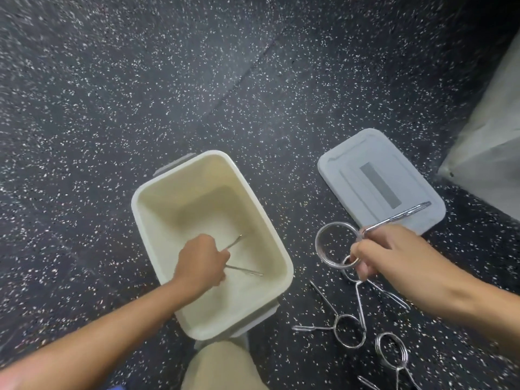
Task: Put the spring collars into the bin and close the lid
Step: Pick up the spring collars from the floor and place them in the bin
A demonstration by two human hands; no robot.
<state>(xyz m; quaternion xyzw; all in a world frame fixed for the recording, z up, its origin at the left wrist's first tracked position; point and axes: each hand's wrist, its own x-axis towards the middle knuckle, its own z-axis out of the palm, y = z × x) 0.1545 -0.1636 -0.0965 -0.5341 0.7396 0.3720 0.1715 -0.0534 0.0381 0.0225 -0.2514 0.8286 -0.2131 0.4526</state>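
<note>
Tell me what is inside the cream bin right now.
Inside the bin is the left hand, gripping a spring collar by its handles; two metal prongs stick out past the fingers. The collar's coil is hidden by the hand. The visible bin floor is otherwise bare.

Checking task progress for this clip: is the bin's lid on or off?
Off. The grey lid lies flat on the floor right of the open cream bin, whose inside is exposed.

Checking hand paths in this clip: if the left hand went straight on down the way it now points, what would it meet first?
Most likely the bin's inner floor. The left hand is inside the bin, holding a spring collar whose handles jut ahead, so these would probably touch first; depth is unclear.
</note>
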